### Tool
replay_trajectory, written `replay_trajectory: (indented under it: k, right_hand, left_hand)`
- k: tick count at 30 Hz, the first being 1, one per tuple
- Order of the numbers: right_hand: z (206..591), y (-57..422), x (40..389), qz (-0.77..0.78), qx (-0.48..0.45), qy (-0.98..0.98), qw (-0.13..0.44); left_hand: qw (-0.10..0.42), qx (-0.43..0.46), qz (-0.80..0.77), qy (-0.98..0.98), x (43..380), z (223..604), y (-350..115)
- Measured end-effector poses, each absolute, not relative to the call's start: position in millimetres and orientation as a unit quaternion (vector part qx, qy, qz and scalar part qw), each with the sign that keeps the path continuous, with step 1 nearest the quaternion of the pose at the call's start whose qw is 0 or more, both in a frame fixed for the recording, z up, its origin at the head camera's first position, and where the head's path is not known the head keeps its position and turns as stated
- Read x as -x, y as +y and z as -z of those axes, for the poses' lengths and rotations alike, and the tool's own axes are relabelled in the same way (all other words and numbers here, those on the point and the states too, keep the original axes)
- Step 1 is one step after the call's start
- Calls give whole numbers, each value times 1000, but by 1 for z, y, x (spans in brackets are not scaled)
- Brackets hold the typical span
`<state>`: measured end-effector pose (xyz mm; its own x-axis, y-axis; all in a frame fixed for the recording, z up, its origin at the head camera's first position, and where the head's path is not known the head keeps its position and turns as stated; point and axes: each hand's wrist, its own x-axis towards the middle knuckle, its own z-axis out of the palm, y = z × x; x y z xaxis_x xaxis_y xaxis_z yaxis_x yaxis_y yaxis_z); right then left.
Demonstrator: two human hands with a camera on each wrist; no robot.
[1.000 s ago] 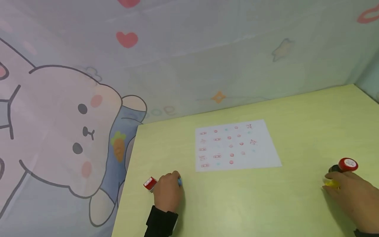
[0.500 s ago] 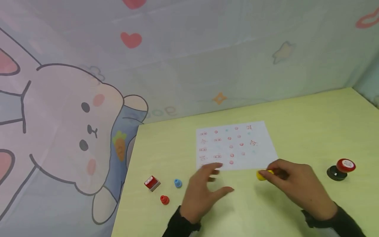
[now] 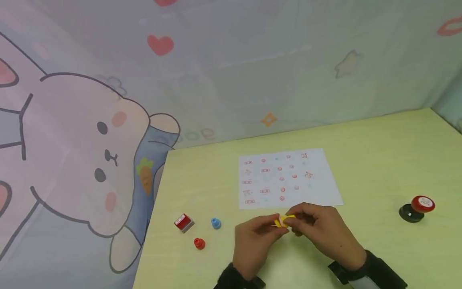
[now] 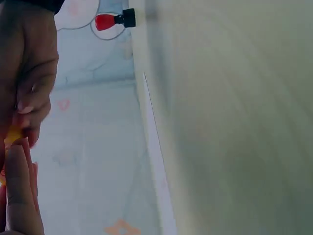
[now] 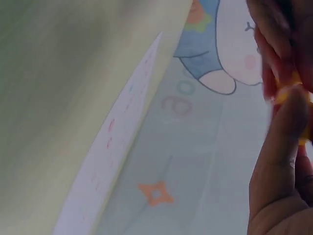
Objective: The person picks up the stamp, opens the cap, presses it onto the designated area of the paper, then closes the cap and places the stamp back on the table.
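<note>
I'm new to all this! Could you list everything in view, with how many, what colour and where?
Yellow item: at least 1 piece, yellow, between both grips; partly hidden
Paper sheet: 1, white, mid-table
Small marks: many, red and faint teal, on the sheet
Knobbed piece: 1, red over black, table's right
Small block: 1, red and grey, table's left
Blue piece: 1, blue, right of the block
Red piece: 1, red, nearer than the block
Table: 1, pale yellow-green, underneath
Backdrop: at least 1, pale, behind and left
Cartoon animal: 1, whitish, backdrop's left
Black sleeves: 2, black, at the wrists
Left grip: 1, bare hand, pinching the yellow item
Right grip: 1, bare hand, pinching it too
</note>
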<state>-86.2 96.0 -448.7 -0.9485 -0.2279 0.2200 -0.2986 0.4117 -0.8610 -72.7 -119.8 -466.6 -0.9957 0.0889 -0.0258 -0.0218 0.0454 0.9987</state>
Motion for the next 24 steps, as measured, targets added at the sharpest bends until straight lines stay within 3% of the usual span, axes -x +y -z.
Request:
replay_trajectory:
  k: [5, 12, 24]
  right_hand:
    - [445, 122, 111, -408, -172, -889, 117]
    - [472, 128, 165, -276, -209, -936, 58]
    - [489, 117, 178, -237, -223, -945, 27]
  left_hand:
    - [85, 44, -709, 698, 85, 477, -147]
    - [106, 62, -715, 688, 93, 490, -160]
    - [106, 89, -743, 655, 89, 503, -156]
